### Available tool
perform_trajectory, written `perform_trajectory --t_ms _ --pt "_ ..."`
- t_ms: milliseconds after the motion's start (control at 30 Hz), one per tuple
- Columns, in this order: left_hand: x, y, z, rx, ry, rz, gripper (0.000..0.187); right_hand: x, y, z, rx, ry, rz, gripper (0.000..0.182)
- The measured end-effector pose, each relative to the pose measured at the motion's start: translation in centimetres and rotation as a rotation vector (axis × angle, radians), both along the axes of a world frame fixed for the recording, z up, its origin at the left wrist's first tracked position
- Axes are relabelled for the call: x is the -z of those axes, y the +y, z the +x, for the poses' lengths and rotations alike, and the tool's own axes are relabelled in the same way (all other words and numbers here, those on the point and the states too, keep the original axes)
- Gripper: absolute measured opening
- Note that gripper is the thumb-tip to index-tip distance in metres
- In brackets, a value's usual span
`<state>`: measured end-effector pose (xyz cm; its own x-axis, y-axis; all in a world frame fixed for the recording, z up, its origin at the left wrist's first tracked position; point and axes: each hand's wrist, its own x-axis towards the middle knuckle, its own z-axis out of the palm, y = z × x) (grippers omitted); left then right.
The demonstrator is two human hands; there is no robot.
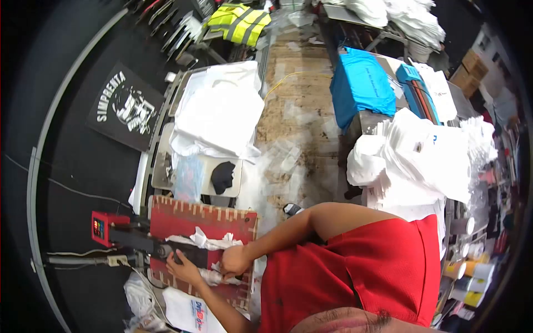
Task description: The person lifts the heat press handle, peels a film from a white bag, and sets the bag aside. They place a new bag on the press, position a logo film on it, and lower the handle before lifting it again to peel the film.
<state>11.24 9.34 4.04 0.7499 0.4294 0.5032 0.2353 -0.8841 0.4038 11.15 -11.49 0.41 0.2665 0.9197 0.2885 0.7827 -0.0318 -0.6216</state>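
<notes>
My left hand [186, 270] is at the dark arm of a heat press [139, 242], its fingers apart and close to the rounded end of that arm. My right hand [235, 261] is closed, fingers curled down beside a bunched white cloth strip [212, 276]; what they grip is hidden. Both hands are over a red board [172, 219] edged with tan tape pieces. A second crumpled white strip [206, 240] lies farther up the board. Between the strips is a dark flat surface [195, 255]. The press has a red control box [103, 228] with a lit display.
White garments [219, 111] are piled on a platen beside a black cloth [223, 177]. A printed white cloth [191, 311] and a cable [147, 283] lie near my left forearm. More white stacks [411, 155] and a blue shirt [361, 83] stand across the littered aisle [294, 111].
</notes>
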Motion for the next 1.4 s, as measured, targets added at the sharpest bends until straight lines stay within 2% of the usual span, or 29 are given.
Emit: perform_trajectory --t_ms 367,1167,1267,1333,1367,1400 --pt "0.3 0.2 0.0 -0.036 -0.004 -0.039 0.042 1.0 0.6 -0.3 0.081 -0.093 -0.043 0.038" --pt "-0.4 -0.8 -0.9 -0.039 -0.024 -0.09 0.042 -0.1 0.0 -0.3 0.049 -0.092 -0.014 0.049" --pt "-0.2 -0.6 -0.8 -0.028 -0.042 -0.066 0.041 0.6 0.3 -0.3 0.064 -0.094 0.004 0.049" --pt "-0.5 -0.6 -0.7 -0.005 -0.091 -0.007 0.038 1.3 0.8 -0.2 0.07 -0.095 -0.136 0.05" --pt "-1.4 -0.9 -0.8 -0.001 -0.079 -0.005 0.037 2.9 1.4 0.0 0.047 -0.112 -0.059 0.049" --pt "-1.4 -0.8 -0.9 -0.005 -0.077 -0.003 0.035 2.2 1.0 -0.1 0.049 -0.101 -0.07 0.048"
